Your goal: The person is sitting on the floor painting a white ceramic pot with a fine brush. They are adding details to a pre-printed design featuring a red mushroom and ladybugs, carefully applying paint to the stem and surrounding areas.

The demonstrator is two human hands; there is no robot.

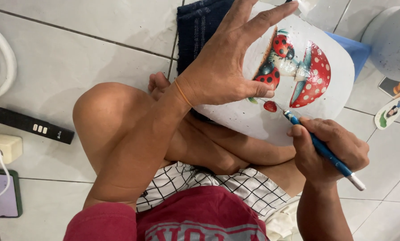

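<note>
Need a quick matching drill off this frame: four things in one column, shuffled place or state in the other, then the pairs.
1. left hand
2. blue brush
3. black remote
4. phone

A. held in the right hand
B. floor tile beside the knee
C. steadying the painted white pot
D. bottom left corner, cable above it

Pairs: 1-C, 2-A, 3-B, 4-D

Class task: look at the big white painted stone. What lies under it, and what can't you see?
Under the white stone, a dark blue cloth shows at its top edge and a blue object at its right. The left hand and the stone itself hide whatever else supports it.
</note>
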